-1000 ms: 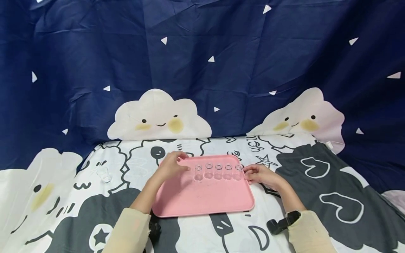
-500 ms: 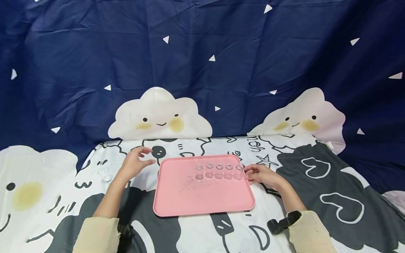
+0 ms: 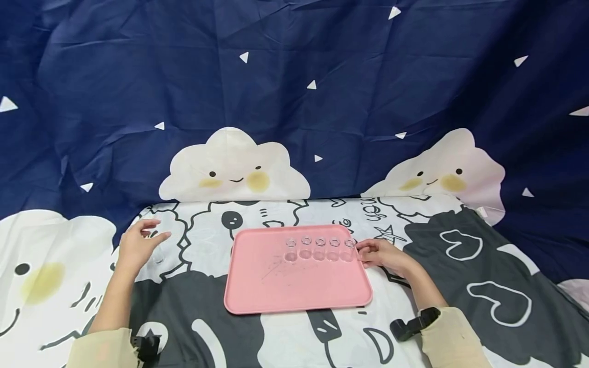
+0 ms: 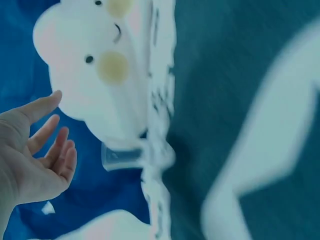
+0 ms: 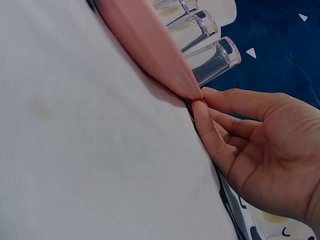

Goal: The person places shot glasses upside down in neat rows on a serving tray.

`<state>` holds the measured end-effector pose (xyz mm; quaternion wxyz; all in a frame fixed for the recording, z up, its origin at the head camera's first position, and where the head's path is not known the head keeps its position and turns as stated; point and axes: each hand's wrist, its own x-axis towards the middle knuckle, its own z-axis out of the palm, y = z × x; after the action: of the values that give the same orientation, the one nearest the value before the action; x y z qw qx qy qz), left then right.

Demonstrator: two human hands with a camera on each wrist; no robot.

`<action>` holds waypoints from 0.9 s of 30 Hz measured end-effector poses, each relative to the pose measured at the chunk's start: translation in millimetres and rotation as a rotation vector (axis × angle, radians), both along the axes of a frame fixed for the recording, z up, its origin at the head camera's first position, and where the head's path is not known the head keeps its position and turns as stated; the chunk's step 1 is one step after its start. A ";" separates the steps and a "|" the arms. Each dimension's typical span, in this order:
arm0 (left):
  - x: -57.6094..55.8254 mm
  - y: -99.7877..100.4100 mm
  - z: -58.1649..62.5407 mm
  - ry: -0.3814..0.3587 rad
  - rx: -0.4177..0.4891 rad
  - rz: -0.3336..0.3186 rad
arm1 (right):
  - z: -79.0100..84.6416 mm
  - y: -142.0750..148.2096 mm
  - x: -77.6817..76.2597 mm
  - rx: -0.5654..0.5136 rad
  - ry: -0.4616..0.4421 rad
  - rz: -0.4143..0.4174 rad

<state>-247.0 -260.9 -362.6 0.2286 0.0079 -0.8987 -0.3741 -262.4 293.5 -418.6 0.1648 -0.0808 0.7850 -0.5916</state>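
Note:
A pink tray (image 3: 294, 294) lies on the patterned cloth, bearing a row of several clear small glasses (image 3: 319, 250) along its back right part. My right hand (image 3: 383, 255) is at the tray's right edge; in the right wrist view its thumb and index finger pinch the rim beside the nearest glass (image 5: 215, 62). Off to the left, my left hand (image 3: 138, 246) holds nothing, thumb and fingers spread apart. Close by it, partly covered in the head view, another clear glass (image 3: 158, 254) is on the cloth. In the left wrist view that glass (image 4: 120, 157) appears beyond the fingertips.
The black, white and grey cloth (image 3: 202, 317) covers the surface under the tray. Behind it hangs a dark blue curtain (image 3: 276, 102) with cloud faces. A black wrist strap (image 3: 414, 324) sits on the right forearm.
My left hand has moved left, from beside the row of glasses on the tray to the lone glass on the cloth. My right hand has stayed at the tray's edge.

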 end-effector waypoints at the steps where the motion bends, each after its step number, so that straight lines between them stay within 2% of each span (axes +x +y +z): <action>1: 0.2 -3.9 -3.1 -0.015 0.012 0.023 | 0.1 0.2 0.1 0.001 0.000 -0.001; 5: 1.6 -15.7 -14.9 -0.104 0.091 0.058 | -0.7 1.0 0.4 0.002 -0.007 -0.004; 9: 3.2 -23.1 -24.6 -0.216 0.166 -0.007 | -0.6 1.1 0.8 -0.004 -0.014 -0.001; 12: 2.9 -27.4 -30.4 -0.266 0.187 -0.056 | 0.2 1.3 0.9 0.000 -0.009 -0.005; 18: 1.4 -34.5 -39.6 -0.286 0.156 -0.097 | 1.0 1.6 0.7 0.007 -0.003 -0.006; 22: 0.3 -39.7 -46.1 -0.335 0.128 -0.117 | 0.4 1.3 0.5 0.000 -0.006 -0.002; 27: -1.1 -45.2 -54.0 -0.365 0.081 -0.111 | 0.1 0.7 -0.1 -0.005 -0.005 0.002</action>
<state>-248.1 -306.1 -416.5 0.0401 0.0351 -0.9085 -0.4145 -262.5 294.1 -418.4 0.1670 -0.0806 0.7830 -0.5938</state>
